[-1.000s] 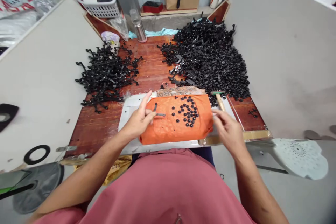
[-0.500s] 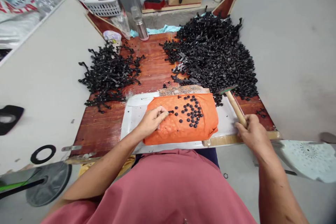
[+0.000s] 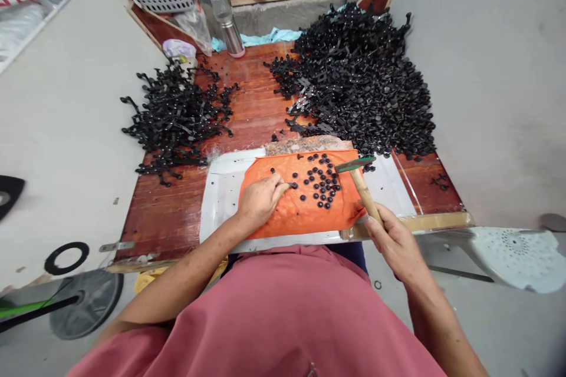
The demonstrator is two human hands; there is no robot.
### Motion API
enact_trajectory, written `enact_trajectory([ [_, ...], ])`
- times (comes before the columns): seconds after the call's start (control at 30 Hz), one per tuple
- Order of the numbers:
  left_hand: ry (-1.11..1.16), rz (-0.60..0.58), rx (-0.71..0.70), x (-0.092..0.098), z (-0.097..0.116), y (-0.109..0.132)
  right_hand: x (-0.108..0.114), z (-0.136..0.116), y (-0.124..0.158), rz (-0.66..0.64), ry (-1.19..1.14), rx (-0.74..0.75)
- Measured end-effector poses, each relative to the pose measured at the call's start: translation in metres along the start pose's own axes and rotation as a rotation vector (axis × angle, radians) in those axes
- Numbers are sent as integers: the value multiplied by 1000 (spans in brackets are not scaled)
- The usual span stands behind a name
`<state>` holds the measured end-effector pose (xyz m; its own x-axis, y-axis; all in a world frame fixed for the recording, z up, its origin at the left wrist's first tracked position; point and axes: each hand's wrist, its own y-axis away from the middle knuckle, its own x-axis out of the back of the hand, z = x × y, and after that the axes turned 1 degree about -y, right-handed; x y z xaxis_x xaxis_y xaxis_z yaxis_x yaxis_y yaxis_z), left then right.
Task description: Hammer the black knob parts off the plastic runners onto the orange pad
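Note:
My left hand point(image 3: 262, 199) is closed in a pinch on a small black strip with round ends point(image 3: 292, 185), held low over an orange cloth pad point(image 3: 283, 221). My right hand point(image 3: 395, 240) grips the wooden handle of a hammer point(image 3: 363, 191). The hammer's narrow greenish head reaches over the right part of the pad. Between the two hands, several small round black caps point(image 3: 322, 205) lie scattered on the orange cloth. The far end of the strip is inside my left fingers and hidden.
A big heap of black parts point(image 3: 367, 82) covers the table's right rear. A smaller pile of black strips point(image 3: 183, 115) lies at left on the red-brown wooden table point(image 3: 252, 100). A steel flask point(image 3: 232, 38) stands at the back, grey panels point(image 3: 481, 88) on both sides.
My right hand has brought the hammer leftward, from beside the orange pad to over its right edge. My left hand keeps its pinch near the same spot. The view has shifted slightly.

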<state>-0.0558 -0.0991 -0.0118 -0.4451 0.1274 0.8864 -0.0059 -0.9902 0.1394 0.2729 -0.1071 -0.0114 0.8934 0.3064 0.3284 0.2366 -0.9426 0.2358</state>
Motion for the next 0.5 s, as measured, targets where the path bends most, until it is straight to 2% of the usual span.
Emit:
enact_trajectory([
  [0.2,-121,-25,59,1,8,-1,-4,-3,1,-18,75,32],
  [0.5,-120,-1,52,-3,9,0,-15,-19,1,-142,406,96],
])
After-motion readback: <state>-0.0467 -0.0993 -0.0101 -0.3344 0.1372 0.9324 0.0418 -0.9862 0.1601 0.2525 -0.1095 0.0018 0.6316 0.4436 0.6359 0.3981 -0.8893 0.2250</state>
